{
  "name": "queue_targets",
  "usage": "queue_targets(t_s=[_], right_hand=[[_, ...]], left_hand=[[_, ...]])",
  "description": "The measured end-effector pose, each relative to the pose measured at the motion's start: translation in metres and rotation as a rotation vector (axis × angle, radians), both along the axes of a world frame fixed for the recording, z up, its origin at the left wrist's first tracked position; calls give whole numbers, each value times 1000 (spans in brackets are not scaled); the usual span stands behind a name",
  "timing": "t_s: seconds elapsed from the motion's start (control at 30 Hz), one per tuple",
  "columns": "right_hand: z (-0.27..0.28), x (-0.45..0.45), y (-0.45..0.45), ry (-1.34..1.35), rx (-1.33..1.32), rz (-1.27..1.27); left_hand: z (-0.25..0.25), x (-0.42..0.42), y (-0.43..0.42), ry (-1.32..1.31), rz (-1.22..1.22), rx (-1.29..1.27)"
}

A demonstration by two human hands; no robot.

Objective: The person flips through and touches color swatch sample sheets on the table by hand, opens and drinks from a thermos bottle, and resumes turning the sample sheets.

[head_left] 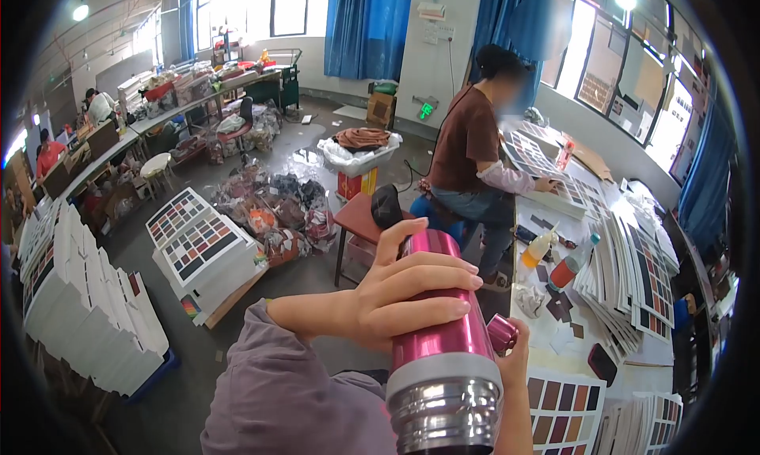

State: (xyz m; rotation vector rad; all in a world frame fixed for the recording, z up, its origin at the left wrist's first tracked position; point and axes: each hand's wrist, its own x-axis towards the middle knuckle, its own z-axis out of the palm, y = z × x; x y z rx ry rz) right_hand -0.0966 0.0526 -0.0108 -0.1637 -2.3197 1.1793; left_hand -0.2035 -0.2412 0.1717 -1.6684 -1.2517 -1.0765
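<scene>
My left hand (412, 293) is wrapped round a shiny pink thermos flask (447, 340) close in front of me. The flask is tilted so that its bare steel threaded neck points down toward me, below a grey collar. Partly behind it, my right hand (516, 360) has its fingers closed on a small pink cap (502, 333). Much of that hand is hidden by the flask.
On the right, a white table (546, 340) bears colour-swatch sheets (566, 407), a phone (602, 363) and bottles (566, 269). A co-worker (475, 130) sits there handling sheets. Stacked sample cards (95, 320) stand left; plastic-wrapped bundles (277, 209) lie on the floor.
</scene>
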Motion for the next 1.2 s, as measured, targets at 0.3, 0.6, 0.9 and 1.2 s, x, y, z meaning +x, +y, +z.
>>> queue_targets(t_s=[0.3, 0.6, 0.9, 1.2], right_hand=[[48, 8, -12, 178, -736, 183], [62, 4, -42, -261, -206, 218], [76, -15, -26, -243, -195, 516], [68, -6, -18, -179, 171, 32]], left_hand=[[-87, -33, 29, -941, -156, -538], [-190, -31, 54, -847, -67, -941], [-197, -60, 56, -1244, -923, -1274], [-189, -49, 100, -921, -94, -859]])
